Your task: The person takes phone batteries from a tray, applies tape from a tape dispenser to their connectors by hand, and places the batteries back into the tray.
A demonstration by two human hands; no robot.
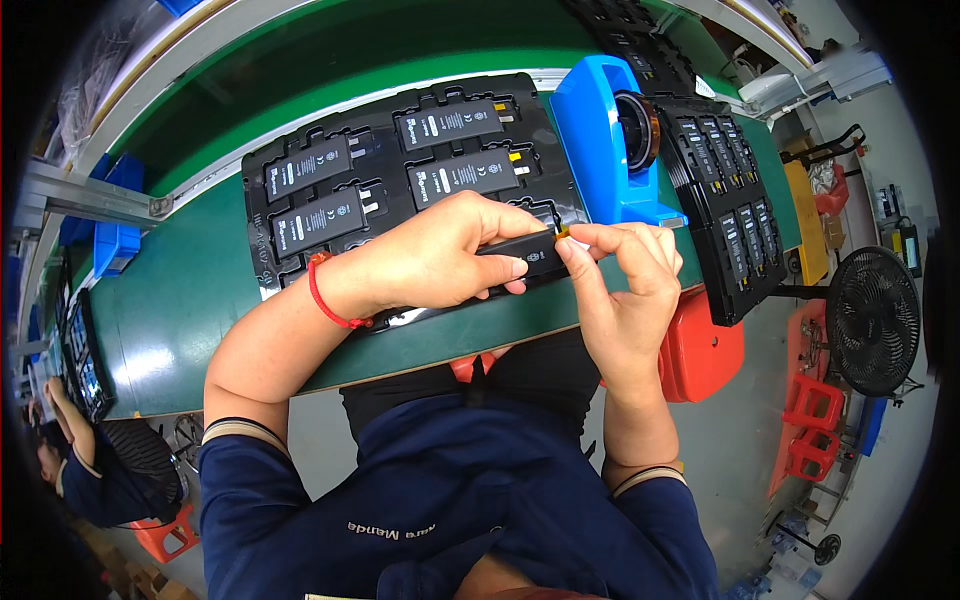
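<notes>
My left hand (450,250) is closed round a flat black phone battery (540,254), held over the near edge of a black plastic tray (385,180). The thumb lies across the battery's face. At the battery's right end, my right hand (625,270) pinches its tab (563,234), where a bit of amber tape shows between thumb and forefinger. More batteries lie in the tray's pockets, among them one at the left (315,165) with bare silver tabs and one at the upper right (450,125) with yellow tape on its tab.
A blue tape dispenser (590,140) with an amber tape roll (637,130) stands right of the tray. Stacked black trays of batteries (725,200) sit beyond it on the green table (160,330). Red stools (700,345) and a black fan (873,320) are at the right; another person (100,460) sits at far left.
</notes>
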